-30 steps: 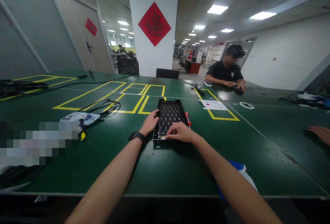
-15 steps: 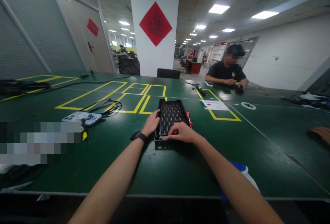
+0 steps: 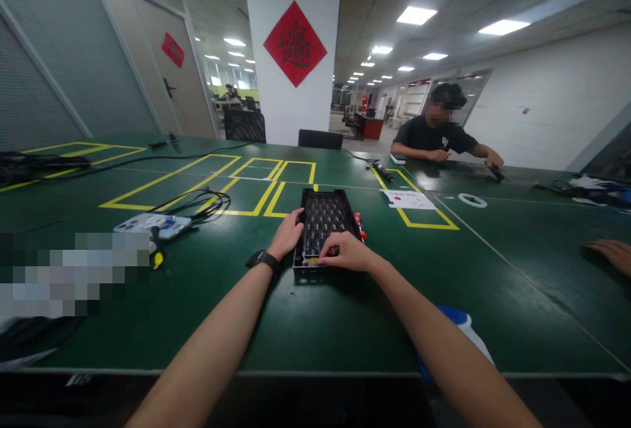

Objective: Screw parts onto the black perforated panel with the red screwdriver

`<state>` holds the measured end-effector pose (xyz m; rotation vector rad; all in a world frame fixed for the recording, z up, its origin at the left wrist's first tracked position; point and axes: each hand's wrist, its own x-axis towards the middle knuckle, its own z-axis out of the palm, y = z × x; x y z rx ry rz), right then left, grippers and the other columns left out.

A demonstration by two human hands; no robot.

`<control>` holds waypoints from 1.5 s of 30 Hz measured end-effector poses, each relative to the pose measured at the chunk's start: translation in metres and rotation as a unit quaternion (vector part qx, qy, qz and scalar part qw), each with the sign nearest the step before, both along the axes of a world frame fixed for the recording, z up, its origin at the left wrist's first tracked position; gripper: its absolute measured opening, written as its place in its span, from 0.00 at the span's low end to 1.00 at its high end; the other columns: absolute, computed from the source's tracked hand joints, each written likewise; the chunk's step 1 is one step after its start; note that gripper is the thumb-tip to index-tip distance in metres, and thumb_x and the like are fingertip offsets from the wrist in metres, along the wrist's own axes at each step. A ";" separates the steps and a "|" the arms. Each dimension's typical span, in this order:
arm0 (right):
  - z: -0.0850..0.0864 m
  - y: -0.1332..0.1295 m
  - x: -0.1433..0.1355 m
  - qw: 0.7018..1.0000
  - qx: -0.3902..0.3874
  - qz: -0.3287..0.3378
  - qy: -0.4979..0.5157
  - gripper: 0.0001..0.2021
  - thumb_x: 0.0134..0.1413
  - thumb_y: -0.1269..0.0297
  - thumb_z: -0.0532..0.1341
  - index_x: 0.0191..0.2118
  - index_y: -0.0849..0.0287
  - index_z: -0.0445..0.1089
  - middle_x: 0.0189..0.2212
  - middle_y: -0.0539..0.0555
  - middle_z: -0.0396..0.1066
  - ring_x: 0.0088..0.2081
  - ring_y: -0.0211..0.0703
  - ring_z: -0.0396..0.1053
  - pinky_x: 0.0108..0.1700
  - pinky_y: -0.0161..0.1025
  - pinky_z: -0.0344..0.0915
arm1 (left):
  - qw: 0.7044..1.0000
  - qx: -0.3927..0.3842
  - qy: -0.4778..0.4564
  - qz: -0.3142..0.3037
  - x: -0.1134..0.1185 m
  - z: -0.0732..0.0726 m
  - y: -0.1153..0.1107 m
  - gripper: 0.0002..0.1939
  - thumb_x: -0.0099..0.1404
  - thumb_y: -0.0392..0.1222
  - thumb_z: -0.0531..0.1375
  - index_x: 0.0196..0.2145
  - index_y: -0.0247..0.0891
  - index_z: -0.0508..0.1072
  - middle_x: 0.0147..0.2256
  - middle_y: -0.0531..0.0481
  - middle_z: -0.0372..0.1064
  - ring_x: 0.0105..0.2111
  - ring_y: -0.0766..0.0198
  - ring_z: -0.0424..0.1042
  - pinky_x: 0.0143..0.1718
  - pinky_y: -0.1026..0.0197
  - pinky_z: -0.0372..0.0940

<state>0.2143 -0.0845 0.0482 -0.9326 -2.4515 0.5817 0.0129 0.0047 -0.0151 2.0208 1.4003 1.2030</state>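
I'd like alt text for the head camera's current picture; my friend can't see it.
A person's left hand touches the left side of a black case on a green table, while the right hand is at the case's near end, beside a small yellowish piece. Another person is across the table, to the right.

Case [image 3: 328, 212] on tabletop [image 3: 315, 329], left hand [image 3: 287, 236] at its left edge, right hand [image 3: 348, 252] over its near end, phone [image 3: 154, 225] to the left, cable [image 3: 213, 199] behind phone, paper [image 3: 411, 200] off to the right, ring [image 3: 479, 205] right of paper, chairs [image 3: 245, 127] and pillar [image 3: 290, 109] behind tabletop
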 end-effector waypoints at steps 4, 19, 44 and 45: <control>0.000 0.000 0.000 1.000 -0.012 0.000 -0.002 0.09 0.46 0.61 0.62 0.31 0.61 0.74 0.26 0.51 0.70 0.27 0.33 0.62 0.30 0.30 0.57 | 1.000 0.000 -0.001 0.000 -0.001 0.000 0.000 0.28 0.54 0.33 0.48 0.54 0.37 0.59 0.52 0.44 0.60 0.52 0.57 0.60 0.55 0.51 0.54; 0.002 -0.001 0.000 1.000 -0.008 -0.003 -0.006 0.10 0.46 0.59 0.62 0.32 0.61 0.74 0.28 0.52 0.70 0.28 0.33 0.62 0.30 0.31 0.56 | 1.000 -0.004 -0.015 0.000 0.000 0.002 -0.002 0.28 0.53 0.33 0.49 0.54 0.38 0.60 0.52 0.45 0.61 0.52 0.57 0.59 0.55 0.51 0.53; 0.004 -0.002 -0.001 1.000 -0.008 0.009 -0.004 0.11 0.46 0.58 0.62 0.33 0.61 0.75 0.29 0.53 0.72 0.29 0.35 0.64 0.33 0.32 0.59 | 1.000 -0.006 -0.010 0.001 0.001 0.005 -0.005 0.27 0.53 0.33 0.49 0.53 0.36 0.61 0.51 0.45 0.61 0.52 0.57 0.60 0.55 0.52 0.54; 0.004 -0.002 -0.001 1.000 -0.011 0.009 -0.007 0.12 0.46 0.58 0.62 0.33 0.61 0.75 0.29 0.53 0.72 0.29 0.35 0.64 0.33 0.32 0.59 | 1.000 -0.006 -0.012 0.002 0.001 0.005 -0.005 0.27 0.53 0.33 0.49 0.53 0.37 0.61 0.51 0.45 0.61 0.52 0.57 0.60 0.55 0.52 0.55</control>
